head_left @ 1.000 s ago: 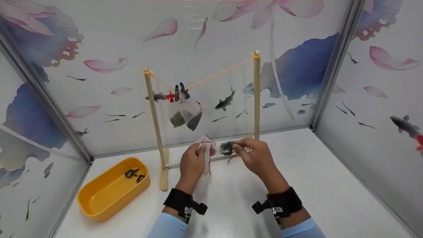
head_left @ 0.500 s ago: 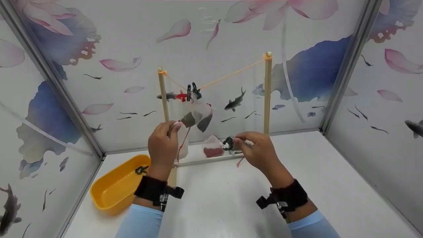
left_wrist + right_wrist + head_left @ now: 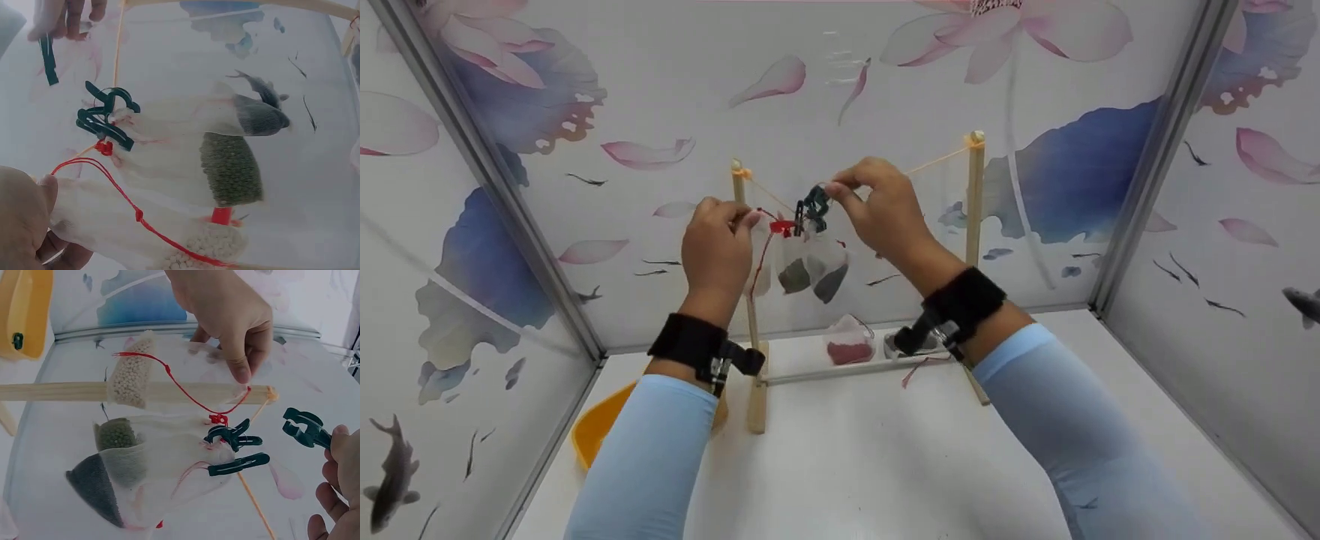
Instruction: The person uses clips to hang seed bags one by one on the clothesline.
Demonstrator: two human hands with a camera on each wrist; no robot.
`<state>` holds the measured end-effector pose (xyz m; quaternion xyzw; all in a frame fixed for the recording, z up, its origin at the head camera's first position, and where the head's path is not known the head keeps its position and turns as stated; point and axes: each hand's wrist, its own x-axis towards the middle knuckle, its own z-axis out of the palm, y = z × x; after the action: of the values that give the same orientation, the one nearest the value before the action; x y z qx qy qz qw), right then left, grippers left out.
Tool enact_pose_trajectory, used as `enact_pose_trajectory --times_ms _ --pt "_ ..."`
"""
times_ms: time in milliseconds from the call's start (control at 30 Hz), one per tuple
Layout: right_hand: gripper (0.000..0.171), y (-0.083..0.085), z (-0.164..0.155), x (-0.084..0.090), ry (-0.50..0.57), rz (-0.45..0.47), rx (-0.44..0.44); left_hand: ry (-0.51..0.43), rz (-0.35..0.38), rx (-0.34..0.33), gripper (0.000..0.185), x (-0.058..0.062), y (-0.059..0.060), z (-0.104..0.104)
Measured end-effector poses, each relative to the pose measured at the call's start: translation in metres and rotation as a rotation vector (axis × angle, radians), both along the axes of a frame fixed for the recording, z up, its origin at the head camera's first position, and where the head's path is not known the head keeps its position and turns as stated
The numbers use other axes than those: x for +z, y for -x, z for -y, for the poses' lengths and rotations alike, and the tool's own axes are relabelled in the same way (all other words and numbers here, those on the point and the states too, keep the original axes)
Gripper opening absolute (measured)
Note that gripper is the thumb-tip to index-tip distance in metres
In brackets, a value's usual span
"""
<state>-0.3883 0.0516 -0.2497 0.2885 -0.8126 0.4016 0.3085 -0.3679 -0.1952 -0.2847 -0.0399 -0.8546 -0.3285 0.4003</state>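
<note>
Fingers of the left hand [image 3: 718, 238] pinch the top of a white mesh pouch [image 3: 147, 377] with a red drawstring [image 3: 121, 198], holding it up against the yellow string [image 3: 934, 160] by the left wooden post [image 3: 746, 292]. The right hand [image 3: 877, 206] pinches a dark green clip [image 3: 306, 428] between thumb and fingertips, just beside the string and right of two clips [image 3: 233, 449] already fastened there. Those hold two hanging pouches [image 3: 812, 266], one with olive filling, one with dark grey. To do this well, I judge the pouch's gathered neck should lie flat over the string, with the clip squeezed wide enough to bite both mesh and string, clear of the neighbouring clips. Below, another pouch with red filling [image 3: 850, 345] sits on the white table [image 3: 877, 457] by the frame's base rail. A yellow tub [image 3: 596, 439] lies mostly hidden behind the left sleeve; the right wrist view shows something dark inside it. Whether the held clip's mouth is open is hard to tell.
</note>
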Motion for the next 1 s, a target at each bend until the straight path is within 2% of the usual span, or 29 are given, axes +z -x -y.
enact_pose_trajectory --times_ms 100,200,433,633,733,867,1000 --pt "0.028 0.016 0.017 0.015 -0.019 0.071 -0.037 -0.005 -0.007 -0.003 0.029 0.013 0.009 -0.003" --pt "0.029 0.029 0.031 0.019 -0.052 0.120 -0.074 -0.018 0.007 0.007 0.027 0.018 0.017 -0.007" --pt "0.030 0.044 0.053 0.020 -0.077 0.199 -0.089 -0.031 0.015 0.022 0.022 0.016 0.026 -0.010" --pt "0.030 0.041 0.063 0.021 -0.113 0.262 -0.048 -0.067 -0.012 -0.003 0.022 0.015 0.026 -0.012" --pt "0.035 0.038 0.062 0.020 -0.192 0.262 -0.056 -0.086 -0.012 -0.017 0.023 0.011 0.023 -0.013" --pt "0.043 0.036 0.057 0.014 -0.310 0.214 -0.091 -0.109 0.012 -0.035 0.026 0.004 0.020 -0.013" --pt "0.046 0.030 0.049 0.004 -0.305 0.146 -0.079 -0.129 0.037 -0.049 0.027 -0.005 0.016 -0.015"
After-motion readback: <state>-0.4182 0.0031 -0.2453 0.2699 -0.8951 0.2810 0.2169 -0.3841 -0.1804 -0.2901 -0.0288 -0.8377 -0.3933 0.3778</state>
